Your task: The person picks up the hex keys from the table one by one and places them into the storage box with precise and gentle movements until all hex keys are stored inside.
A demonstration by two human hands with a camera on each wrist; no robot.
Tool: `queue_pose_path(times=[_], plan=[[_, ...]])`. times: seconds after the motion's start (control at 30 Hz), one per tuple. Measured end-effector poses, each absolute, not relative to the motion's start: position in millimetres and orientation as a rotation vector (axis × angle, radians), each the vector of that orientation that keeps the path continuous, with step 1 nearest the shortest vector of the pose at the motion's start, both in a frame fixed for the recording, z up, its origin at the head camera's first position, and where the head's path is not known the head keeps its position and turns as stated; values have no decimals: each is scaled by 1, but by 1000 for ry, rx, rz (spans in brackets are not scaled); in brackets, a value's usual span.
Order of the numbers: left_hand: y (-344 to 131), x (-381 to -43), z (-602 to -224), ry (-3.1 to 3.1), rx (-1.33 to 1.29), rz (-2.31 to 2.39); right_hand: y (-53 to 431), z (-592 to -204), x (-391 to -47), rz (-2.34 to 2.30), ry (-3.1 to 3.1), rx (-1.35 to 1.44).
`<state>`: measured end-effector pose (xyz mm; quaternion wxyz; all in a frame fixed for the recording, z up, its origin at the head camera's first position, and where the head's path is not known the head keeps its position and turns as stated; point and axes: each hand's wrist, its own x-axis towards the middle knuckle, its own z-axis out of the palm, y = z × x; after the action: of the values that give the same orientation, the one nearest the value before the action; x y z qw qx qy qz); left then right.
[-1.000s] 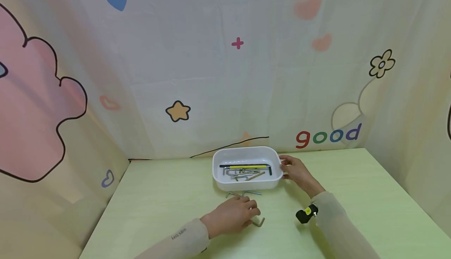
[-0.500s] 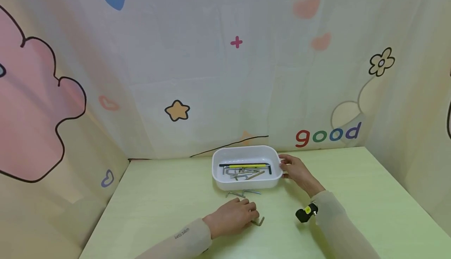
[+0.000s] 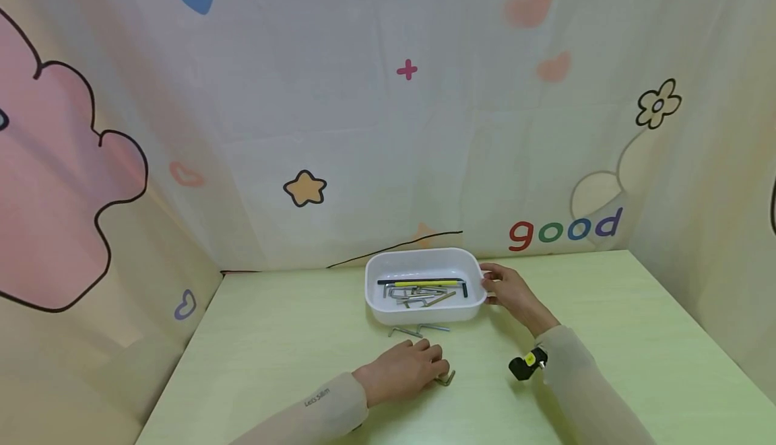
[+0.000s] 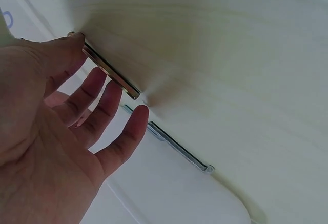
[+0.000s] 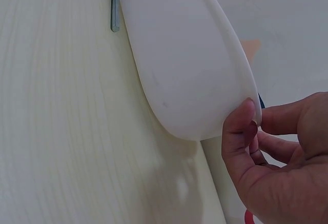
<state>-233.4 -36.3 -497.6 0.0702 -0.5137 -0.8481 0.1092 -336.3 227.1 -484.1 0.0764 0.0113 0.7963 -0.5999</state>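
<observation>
My left hand (image 3: 400, 371) is low over the table, its thumb and fingers pinching a brass-coloured hex key (image 4: 114, 74). In the head view only the bent end of that hex key (image 3: 448, 379) shows past the fingertips. My right hand (image 3: 512, 297) grips the right end of a white plastic tray (image 3: 424, 315); in the right wrist view its thumb and fingers pinch the tray's rim (image 5: 245, 73). Inside the tray lie a long black hex key (image 3: 465, 290), a yellow one (image 3: 427, 284) and several metal ones.
Two silver hex keys, a left one (image 3: 405, 332) and a right one (image 3: 434, 327), lie on the pale green table (image 3: 273, 337) just in front of the tray. Behind the tray hangs a printed curtain (image 3: 364, 162). A black device (image 3: 527, 364) is strapped at the right wrist.
My left hand has shifted slightly right, and its fingertips now cover more of the brass-coloured hex key. The right hand keeps its grip on the tray.
</observation>
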Motion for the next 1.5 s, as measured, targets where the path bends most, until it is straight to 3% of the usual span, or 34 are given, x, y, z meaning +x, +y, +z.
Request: queue_pose_path(times=[1.5], plan=[[-39,-234,-488,-2515,-1508,425,225,-480,-332,-1775,2392,29]])
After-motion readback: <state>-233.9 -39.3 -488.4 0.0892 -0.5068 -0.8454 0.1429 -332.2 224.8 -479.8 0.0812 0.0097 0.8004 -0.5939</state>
